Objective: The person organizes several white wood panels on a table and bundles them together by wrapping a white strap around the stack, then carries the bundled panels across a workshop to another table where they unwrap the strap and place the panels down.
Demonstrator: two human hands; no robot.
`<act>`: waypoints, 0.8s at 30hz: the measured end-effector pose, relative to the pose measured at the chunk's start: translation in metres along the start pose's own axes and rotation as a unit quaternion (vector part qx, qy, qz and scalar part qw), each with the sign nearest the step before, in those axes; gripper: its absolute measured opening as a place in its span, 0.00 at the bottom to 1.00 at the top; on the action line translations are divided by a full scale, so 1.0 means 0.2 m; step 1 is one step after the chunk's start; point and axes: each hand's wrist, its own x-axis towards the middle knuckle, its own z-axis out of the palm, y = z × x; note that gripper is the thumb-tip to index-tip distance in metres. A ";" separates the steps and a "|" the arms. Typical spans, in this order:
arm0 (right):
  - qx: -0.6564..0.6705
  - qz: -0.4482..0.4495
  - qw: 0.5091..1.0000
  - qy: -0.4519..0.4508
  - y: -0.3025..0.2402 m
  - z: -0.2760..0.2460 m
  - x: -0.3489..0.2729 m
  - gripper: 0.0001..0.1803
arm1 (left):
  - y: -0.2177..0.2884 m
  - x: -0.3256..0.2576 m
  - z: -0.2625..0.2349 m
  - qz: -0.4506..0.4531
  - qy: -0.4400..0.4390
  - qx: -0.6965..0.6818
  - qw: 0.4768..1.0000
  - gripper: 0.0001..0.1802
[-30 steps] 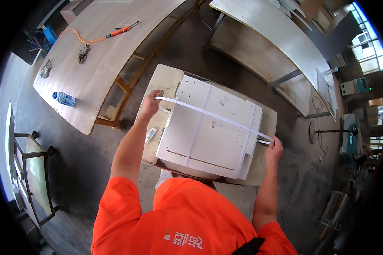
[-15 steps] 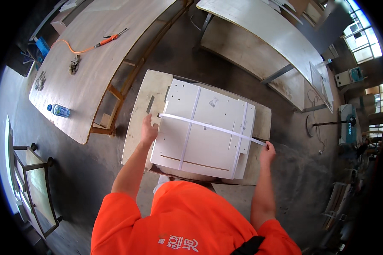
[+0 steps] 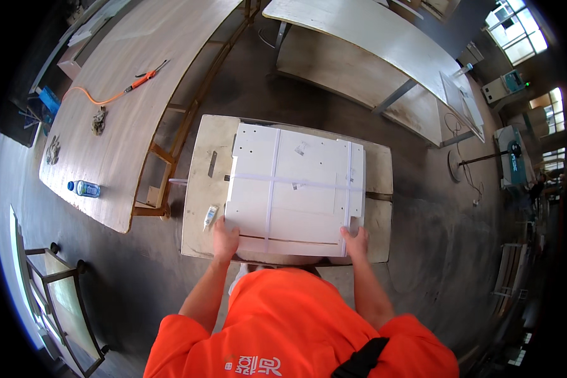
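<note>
The long wooden bench [image 3: 138,94] ran along the far left, and a pale metal-framed table [image 3: 372,44] stretched across the far right, with bare concrete floor [image 3: 460,252] between and around them, so the widest free room lay to the right and near side of the work table [image 3: 198,208]. On that small table a white flat panel [image 3: 296,189] lay face up, crossed by narrow white strips [image 3: 296,183], and it covered most of the top; bare margin showed only along the left and right sides. The panel's near edge sat right at the table's near edge, close against the person's body, so a pull toward the body looked likely to tip it off the table. The left hand [image 3: 224,239] gripped the panel's near left corner, fingers closed over the edge, and the right hand [image 3: 356,240] held the near right corner the same way. A small white tube [image 3: 210,215] lay just beside the left hand on the bare margin; a leftward slide of the panel could have swept it to the floor. The loose strips might also have shifted if the panel tilted. Far off on the bench lay an orange-handled tool [image 3: 142,79] and a water bottle [image 3: 85,188], well clear of any swing
</note>
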 end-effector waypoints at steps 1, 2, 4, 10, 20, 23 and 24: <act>0.004 0.004 1.000 -0.006 -0.04 -0.02 -0.01 0.50 | -0.05 0.02 0.00 -0.003 -0.007 -0.019 1.000 0.31; 0.007 0.014 1.000 -0.008 -0.06 -0.05 -0.02 0.51 | -0.05 0.03 0.01 -0.008 -0.014 -0.031 0.999 0.30; 0.027 0.022 0.999 -0.013 -0.05 -0.06 -0.02 0.54 | -0.03 0.05 0.01 -0.019 -0.024 -0.054 0.998 0.29; 0.085 0.056 0.994 -0.027 0.06 0.00 0.02 0.60 | -0.15 0.04 0.04 0.050 0.061 -0.012 0.997 0.28; 0.216 0.086 0.966 -0.117 0.33 0.00 0.12 0.56 | 0.02 -0.03 -0.01 -0.124 -0.019 -0.022 0.992 0.31; 0.261 0.045 0.949 -0.172 0.18 -0.12 0.06 0.53 | -0.06 -0.03 0.02 -0.144 0.024 -0.006 0.989 0.31; 0.258 0.045 0.956 -0.133 0.26 -0.08 0.08 0.50 | -0.01 -0.02 0.03 -0.150 0.013 0.000 0.989 0.32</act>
